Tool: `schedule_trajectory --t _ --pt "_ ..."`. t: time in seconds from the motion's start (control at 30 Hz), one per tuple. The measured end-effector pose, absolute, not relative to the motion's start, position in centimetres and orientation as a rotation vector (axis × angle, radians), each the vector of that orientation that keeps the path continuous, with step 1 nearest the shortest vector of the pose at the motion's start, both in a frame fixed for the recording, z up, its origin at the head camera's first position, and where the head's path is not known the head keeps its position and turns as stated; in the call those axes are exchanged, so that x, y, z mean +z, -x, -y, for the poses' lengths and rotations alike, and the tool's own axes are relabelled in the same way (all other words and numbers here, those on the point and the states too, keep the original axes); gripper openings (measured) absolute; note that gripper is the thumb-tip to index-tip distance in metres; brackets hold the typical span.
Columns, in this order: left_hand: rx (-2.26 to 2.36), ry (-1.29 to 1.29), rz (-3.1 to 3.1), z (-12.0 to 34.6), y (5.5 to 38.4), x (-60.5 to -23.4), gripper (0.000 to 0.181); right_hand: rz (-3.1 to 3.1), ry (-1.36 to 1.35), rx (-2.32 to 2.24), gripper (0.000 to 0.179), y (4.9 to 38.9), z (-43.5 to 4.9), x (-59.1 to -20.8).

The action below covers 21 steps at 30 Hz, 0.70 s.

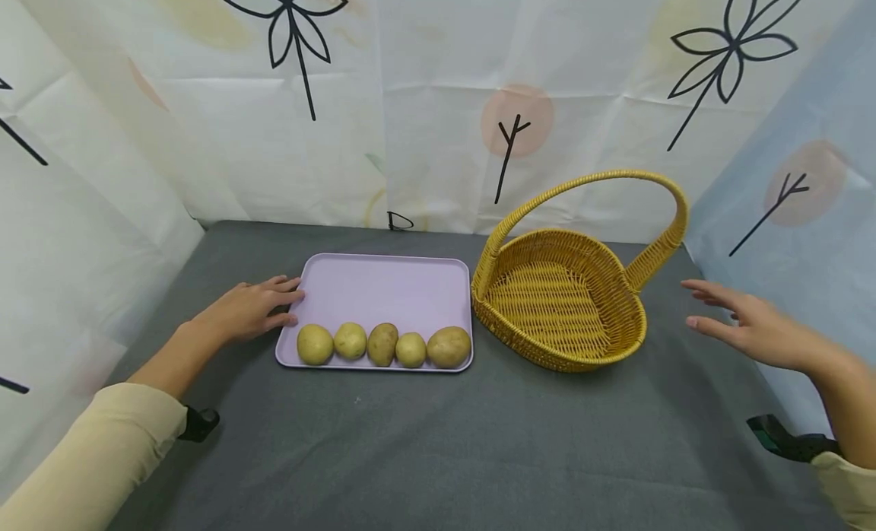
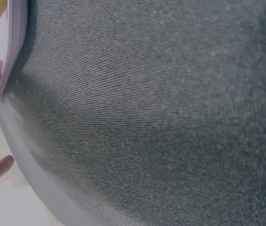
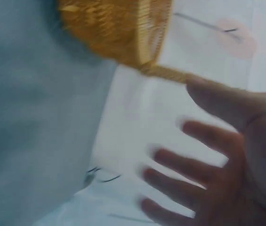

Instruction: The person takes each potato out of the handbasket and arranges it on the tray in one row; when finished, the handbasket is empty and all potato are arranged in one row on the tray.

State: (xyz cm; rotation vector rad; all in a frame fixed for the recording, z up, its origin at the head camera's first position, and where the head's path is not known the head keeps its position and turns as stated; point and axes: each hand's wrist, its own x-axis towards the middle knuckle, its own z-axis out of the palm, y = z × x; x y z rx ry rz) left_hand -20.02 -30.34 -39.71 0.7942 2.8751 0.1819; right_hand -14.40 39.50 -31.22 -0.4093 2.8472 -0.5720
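My left hand [image 1: 253, 309] is at the left edge of a pale purple tray [image 1: 383, 287], its fingers loosely spread and fingertips right at the rim. Along the tray's near side lies a row of several potatoes, with a large potato [image 1: 448, 347] at the right end and a round potato [image 1: 315, 344] at the left end. Right of the tray stands a yellow wicker basket [image 1: 554, 310] with a tall arched handle [image 1: 602, 177]; no contents show inside. My right hand [image 1: 756, 325] hovers to the right of the basket, fingers extended and holding nothing. In the right wrist view the basket [image 3: 104, 28] looks blurred.
A dark grey cloth [image 1: 411, 447] covers the table. White fabric [image 1: 438, 135] printed with plant drawings hangs behind it and along both sides. Dark straps with small devices sit on both wrists, near the beige sleeves [image 1: 103, 447].
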Motion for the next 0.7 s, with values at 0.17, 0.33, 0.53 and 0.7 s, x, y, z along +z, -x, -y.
schedule_trajectory --t 0.17,0.33,0.53,0.7 --pt "0.161 -0.769 -2.885 30.6 20.2 -39.7 0.052 -3.105 0.294 -0.372 0.091 15.6 -40.1 -33.3" --pt "0.176 -0.733 -2.893 30.6 20.4 -39.8 0.05 -3.276 0.2 -0.17 0.092 16.9 -39.8 -36.2" --pt "0.203 -0.737 -2.917 30.5 20.7 -40.0 0.047 -3.246 0.091 -0.109 0.08 18.0 -40.0 -38.4" --pt "0.207 -0.749 -2.929 30.3 20.8 -40.2 0.047 -3.213 0.035 -0.134 0.08 18.4 -39.9 -38.9"
